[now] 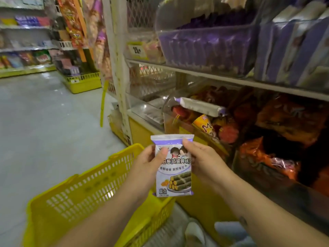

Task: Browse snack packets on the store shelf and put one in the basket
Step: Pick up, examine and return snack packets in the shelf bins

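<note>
**Item:** snack packet (175, 172). A flat rectangular pouch of glossy film with a white face and purple bands. The top and bottom seals are crimped, and the print shows seaweed-wrapped rolls.

**Position:** held upright before the person, above the near right corner of the basket (74, 198) and not yet in it.

**Left hand** (147, 163): pinches the packet's upper left edge, thumb flat on the front and fingers curled behind.

**Right hand** (203, 163): pinches the upper right edge the same way, thumb tip near the top seal.

**Step in hand, as judged:** the label is being read before the choice is made. To finish well, one hand should let go. The other should carry the packet left and down over the basket opening and lay it in flat. A light grip near the seals is best, as the rolls are probably brittle.

**Basket:** yellow moulded plastic with slotted lattice walls and a thick rim.

**Shelf** (213, 77): pale metal rail with a wire-mesh back.
- Upper clear bin (204, 45): curved plastic, holding purple packets.
- Lower bin (284, 118): crinkled orange and red bags, with one purple-white packet (199, 106) lying across its lip.
</note>
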Motion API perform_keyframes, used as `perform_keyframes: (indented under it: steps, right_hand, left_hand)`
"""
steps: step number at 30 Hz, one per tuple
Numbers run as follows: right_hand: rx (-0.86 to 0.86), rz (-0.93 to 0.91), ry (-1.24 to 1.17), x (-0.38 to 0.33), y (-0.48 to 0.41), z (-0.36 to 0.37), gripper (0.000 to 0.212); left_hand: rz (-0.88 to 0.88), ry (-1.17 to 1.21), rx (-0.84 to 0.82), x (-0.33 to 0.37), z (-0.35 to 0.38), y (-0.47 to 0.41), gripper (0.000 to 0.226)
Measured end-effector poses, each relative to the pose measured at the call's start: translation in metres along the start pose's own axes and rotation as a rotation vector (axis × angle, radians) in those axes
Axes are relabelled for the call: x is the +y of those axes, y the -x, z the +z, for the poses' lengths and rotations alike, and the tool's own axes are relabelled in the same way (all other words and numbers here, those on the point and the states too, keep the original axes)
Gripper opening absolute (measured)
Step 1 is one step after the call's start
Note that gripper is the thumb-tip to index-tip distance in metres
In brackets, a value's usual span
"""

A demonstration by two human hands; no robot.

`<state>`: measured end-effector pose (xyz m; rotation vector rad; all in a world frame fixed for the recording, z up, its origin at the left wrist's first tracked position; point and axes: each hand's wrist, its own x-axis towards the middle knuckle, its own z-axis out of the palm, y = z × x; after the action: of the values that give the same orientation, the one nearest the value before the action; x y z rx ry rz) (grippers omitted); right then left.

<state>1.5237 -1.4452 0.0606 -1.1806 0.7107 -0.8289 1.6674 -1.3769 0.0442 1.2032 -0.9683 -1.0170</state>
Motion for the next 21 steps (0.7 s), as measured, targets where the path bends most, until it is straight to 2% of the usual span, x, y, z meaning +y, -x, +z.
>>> perform_keyframes:
  steps: [2,6,10,15,18,21]
  right_hand:
    - [0.013,0.013,-0.026,0.003,-0.003,-0.004,0.026]
    - [0.074,0.013,-0.055,0.006,-0.003,-0.009,0.028]
    - [0.125,0.012,-0.030,0.008,-0.001,-0.011,0.030]
    - [0.025,0.047,0.051,0.008,0.001,-0.012,0.037]
    - [-0.103,0.088,0.118,0.003,0.004,-0.014,0.030]
    - [-0.239,0.213,0.219,0.002,0.006,-0.016,0.044]
  left_hand:
    - [-0.030,0.036,0.017,-0.005,0.004,-0.001,0.043]
    - [-0.084,0.121,0.030,-0.009,0.012,-0.003,0.038]
    - [-0.128,0.258,0.058,-0.002,0.020,-0.004,0.053]
    - [-0.230,0.292,0.130,0.005,0.018,-0.006,0.040]
    - [-0.273,0.343,0.160,0.010,0.011,-0.010,0.043]
    - [-0.293,0.423,0.167,0.017,0.001,-0.015,0.044]
